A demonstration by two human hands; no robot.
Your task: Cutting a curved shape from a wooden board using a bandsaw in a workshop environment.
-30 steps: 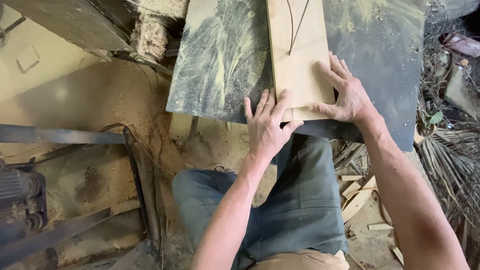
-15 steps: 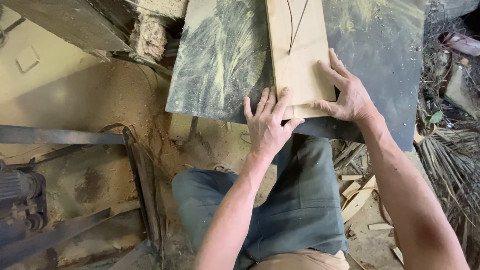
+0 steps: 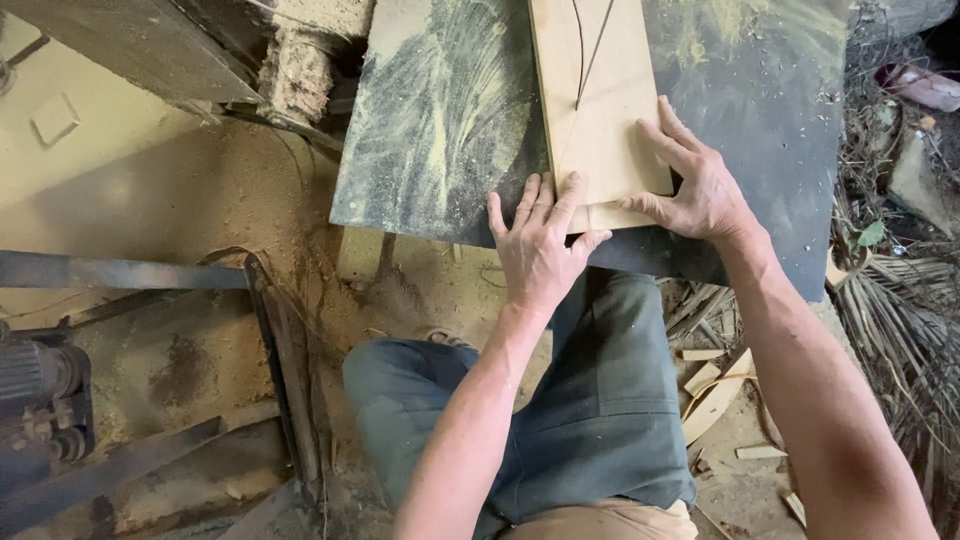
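A pale wooden board (image 3: 600, 100) with dark curved lines drawn on it lies flat on a dark, sawdust-streaked metal table (image 3: 440, 110). My left hand (image 3: 540, 245) rests at the board's near left corner, fingers spread over its edge. At the near right corner my right hand (image 3: 695, 185) presses on the board, fingers lying across its surface and thumb at the near edge. Both hands touch the board at its near end. My knees in grey-green trousers (image 3: 570, 400) show below the table edge.
Sawdust covers the ground at left. A dark metal frame and belt (image 3: 270, 350) stand at left, with a motor (image 3: 40, 395) at the lower left. Wood offcuts (image 3: 715, 395) lie by my right leg. Dry palm leaves (image 3: 900, 320) lie at the right.
The board and both hands have shifted slightly away from me along the table; the hands keep the same hold on its near end.
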